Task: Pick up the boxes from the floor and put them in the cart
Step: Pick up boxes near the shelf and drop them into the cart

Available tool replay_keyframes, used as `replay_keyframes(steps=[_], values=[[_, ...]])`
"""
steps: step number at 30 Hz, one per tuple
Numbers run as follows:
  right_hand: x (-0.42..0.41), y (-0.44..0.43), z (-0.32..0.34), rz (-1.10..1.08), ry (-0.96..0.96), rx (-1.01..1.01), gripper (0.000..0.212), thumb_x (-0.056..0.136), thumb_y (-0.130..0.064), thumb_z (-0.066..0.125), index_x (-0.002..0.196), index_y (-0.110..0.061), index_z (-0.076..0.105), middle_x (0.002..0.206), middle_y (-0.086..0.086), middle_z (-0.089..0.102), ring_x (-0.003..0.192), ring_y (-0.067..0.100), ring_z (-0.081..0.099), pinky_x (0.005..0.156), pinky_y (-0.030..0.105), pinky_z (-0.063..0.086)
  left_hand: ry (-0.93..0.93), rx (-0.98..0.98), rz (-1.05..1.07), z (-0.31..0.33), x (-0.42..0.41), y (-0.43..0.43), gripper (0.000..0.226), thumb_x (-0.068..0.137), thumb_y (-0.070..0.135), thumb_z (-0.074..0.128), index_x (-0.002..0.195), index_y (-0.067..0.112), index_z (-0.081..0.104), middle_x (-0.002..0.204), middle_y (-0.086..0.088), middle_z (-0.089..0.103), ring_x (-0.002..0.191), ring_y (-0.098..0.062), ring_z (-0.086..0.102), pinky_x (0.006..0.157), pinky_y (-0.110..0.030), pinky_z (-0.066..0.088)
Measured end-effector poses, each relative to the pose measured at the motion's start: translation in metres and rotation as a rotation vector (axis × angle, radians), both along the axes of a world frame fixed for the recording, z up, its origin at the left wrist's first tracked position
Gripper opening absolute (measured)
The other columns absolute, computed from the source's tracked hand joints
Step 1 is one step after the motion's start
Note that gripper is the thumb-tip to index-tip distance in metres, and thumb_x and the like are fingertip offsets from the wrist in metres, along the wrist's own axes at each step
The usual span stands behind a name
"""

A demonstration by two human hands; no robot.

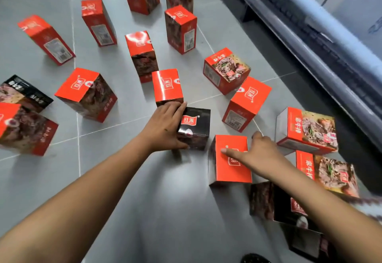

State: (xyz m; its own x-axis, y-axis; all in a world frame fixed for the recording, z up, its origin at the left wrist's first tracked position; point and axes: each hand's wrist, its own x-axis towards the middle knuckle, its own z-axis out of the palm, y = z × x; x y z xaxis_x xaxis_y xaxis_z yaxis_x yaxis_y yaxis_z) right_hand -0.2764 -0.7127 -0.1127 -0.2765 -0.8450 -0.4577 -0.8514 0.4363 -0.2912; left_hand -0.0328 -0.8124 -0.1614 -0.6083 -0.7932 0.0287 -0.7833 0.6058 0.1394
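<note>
The left hand (165, 128) clasps the black cardboard box (196, 126); just right of it, the right hand (260, 151), fingers spread, should wrap the red cardboard box (229, 165) before lifting.

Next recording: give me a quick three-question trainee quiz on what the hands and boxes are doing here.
1. True or false: the left hand grips the black-topped box.
2. The right hand stretches its fingers over: A) the red-topped box; B) a box lying flat, food picture up; C) the left hand.
3. Fill in: every box in view rests on the grey tiled ____.
Key: 1 true; 2 A; 3 floor.
</note>
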Motion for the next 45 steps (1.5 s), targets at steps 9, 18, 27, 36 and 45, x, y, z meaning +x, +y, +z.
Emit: replay_keyframes(steps=[9, 18, 27, 36, 45], values=[[0.026, 0.008, -0.007, -0.001, 0.101, 0.021, 0.107, 0.060, -0.085, 0.057, 0.127, -0.004, 0.040, 0.125, 0.016, 0.051, 0.122, 0.033, 0.045, 0.100, 0.036, 0.035, -0.190, -0.038, 0.086, 0.005, -0.030, -0.002, 0.085, 0.069, 0.063, 0.063, 0.130, 0.008, 0.041, 0.119, -0.009, 0.049, 0.106, -0.026, 0.046, 0.090, -0.036, 0.037], [0.047, 0.083, -0.052, -0.395, -0.319, -0.334, 0.111, 0.043, -0.052, 0.091, 0.134, -0.017, 0.036, 0.126, 0.004, 0.049, 0.118, 0.025, 0.047, 0.100, 0.042, 0.044, -0.156, -0.043, 0.276, 0.001, -0.010, -0.002, 0.064, 0.067, 0.054, 0.063, 0.110, 0.009, 0.049, 0.110, -0.010, 0.051, 0.101, -0.028, 0.047, 0.081, -0.035, 0.039], [0.058, 0.054, -0.083, -0.654, -0.517, -0.573, 0.085, 0.058, -0.020, 0.090, 0.124, -0.016, 0.037, 0.111, 0.003, 0.058, 0.096, 0.017, 0.058, 0.077, 0.013, 0.043, -0.116, -0.062, 0.306, -0.003, -0.001, 0.000, 0.075, 0.065, 0.066, 0.064, 0.110, 0.009, 0.051, 0.105, -0.010, 0.052, 0.095, -0.030, 0.048, 0.079, -0.038, 0.039], [0.063, 0.024, -0.103, -0.720, -0.434, -0.556, 0.081, 0.058, -0.022, 0.091, 0.119, -0.001, 0.042, 0.112, 0.011, 0.046, 0.119, 0.032, 0.041, 0.093, 0.024, 0.030, -0.062, -0.048, 0.342, -0.004, 0.011, 0.002, 0.084, 0.061, 0.076, 0.056, 0.111, 0.008, 0.051, 0.105, -0.009, 0.053, 0.093, -0.030, 0.049, 0.078, -0.039, 0.040], [0.057, -0.015, -0.013, -0.622, -0.449, -0.499, 0.084, 0.049, -0.053, 0.078, 0.113, -0.007, 0.050, 0.113, 0.013, 0.058, 0.114, 0.032, 0.052, 0.099, 0.040, 0.043, -0.196, 0.140, 0.338, 0.060, 0.040, 0.006, 0.083, 0.057, 0.076, 0.052, 0.101, 0.005, 0.055, 0.089, -0.011, 0.052, 0.079, -0.031, 0.050, 0.066, -0.038, 0.044]])
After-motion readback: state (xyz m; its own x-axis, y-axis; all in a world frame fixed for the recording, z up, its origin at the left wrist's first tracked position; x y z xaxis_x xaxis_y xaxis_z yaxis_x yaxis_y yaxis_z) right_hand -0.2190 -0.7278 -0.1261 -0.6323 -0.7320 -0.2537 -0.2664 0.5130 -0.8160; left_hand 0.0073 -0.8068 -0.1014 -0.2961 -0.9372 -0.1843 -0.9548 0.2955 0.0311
